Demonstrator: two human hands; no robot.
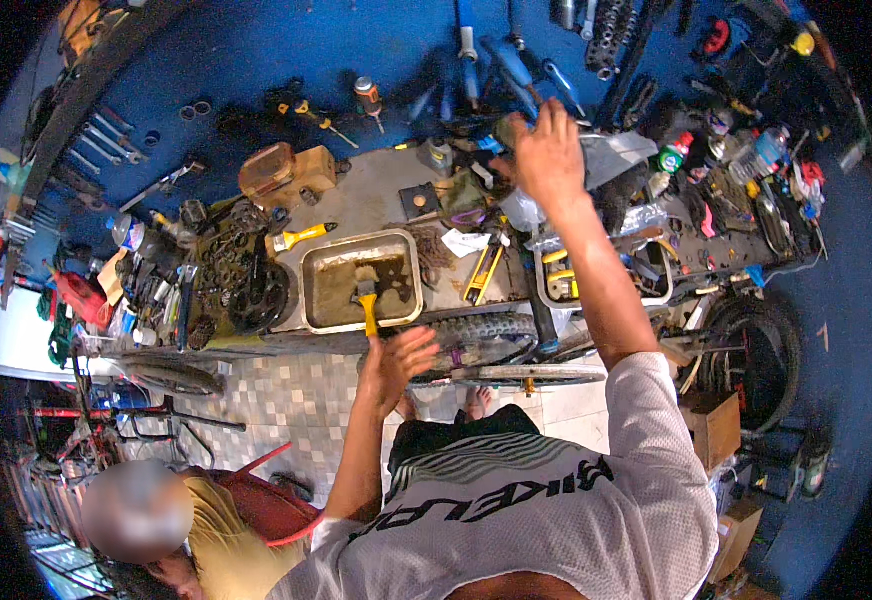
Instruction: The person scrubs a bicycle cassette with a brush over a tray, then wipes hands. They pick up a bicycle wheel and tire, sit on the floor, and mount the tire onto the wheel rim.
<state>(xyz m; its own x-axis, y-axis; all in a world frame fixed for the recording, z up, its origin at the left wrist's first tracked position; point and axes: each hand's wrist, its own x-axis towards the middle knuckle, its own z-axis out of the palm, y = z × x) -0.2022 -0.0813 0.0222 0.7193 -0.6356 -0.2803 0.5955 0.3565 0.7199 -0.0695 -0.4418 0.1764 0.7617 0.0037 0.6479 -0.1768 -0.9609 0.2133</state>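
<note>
My left hand point(393, 368) is held in front of the bench edge, fingers stretched out and apart. Its thumb side is close to the handle end of a yellow-handled paintbrush point(369, 309); whether they touch I cannot tell. The brush leans over the near rim of a metal tray point(308, 318), bristles toward the murky brown liquid point(391, 283). Reaching across the bench, my right hand point(550, 158) is up by the blue wall, fingers extended, beneath hanging blue-handled tools point(507, 66). I see nothing in its grasp, though its palm is hidden.
A second tray point(668, 290) with tools lies under my right forearm. Beside it are a yellow utility knife point(481, 275) and a bicycle wheel point(486, 327) below the bench edge. Chainrings point(256, 300) crowd the left. A person in a yellow shirt point(226, 530) is at lower left.
</note>
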